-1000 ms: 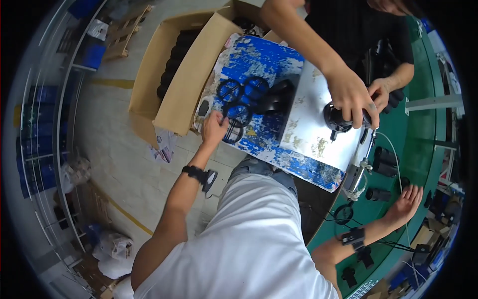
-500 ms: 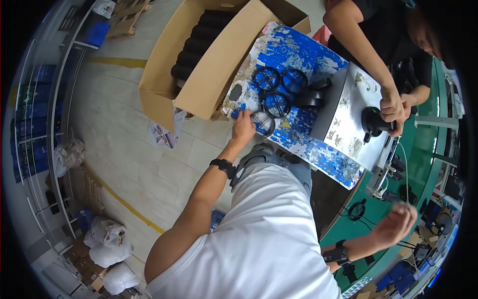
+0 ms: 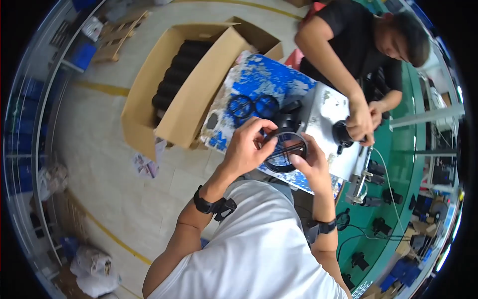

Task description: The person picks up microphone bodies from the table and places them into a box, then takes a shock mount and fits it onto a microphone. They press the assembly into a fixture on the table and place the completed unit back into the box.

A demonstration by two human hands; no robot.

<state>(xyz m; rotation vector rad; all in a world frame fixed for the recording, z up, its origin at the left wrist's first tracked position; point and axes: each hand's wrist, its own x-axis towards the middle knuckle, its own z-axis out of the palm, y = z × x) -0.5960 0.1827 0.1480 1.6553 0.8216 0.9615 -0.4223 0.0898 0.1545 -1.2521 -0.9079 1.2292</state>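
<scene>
Above the near part of the worn blue-and-white tabletop (image 3: 259, 70), a black round ring with crossbars (image 3: 284, 168) is held between my two hands. My left hand (image 3: 249, 145) pinches its left rim with thumb and fingers. At the opposite rim, my right hand (image 3: 314, 163) has its fingers round the edge and its thumb over the front. Two similar crossbarred rings, a left ring (image 3: 240, 106) and a right ring (image 3: 266, 105), lie on the tabletop beyond. Darker round black parts (image 3: 290, 117) sit beside them, partly hidden behind my hands.
A co-worker's hands (image 3: 361, 122) work on a black cylindrical part (image 3: 342, 133) atop a silver metal box (image 3: 323, 112). At the left stands an open cardboard box (image 3: 191, 107) with black tubes (image 3: 177, 74). A green work surface (image 3: 368, 234) with cables and black parts runs along the right.
My left hand has lifted the ring from the table's near edge. My right hand has come in from over the green surface to the ring. The view has shifted.
</scene>
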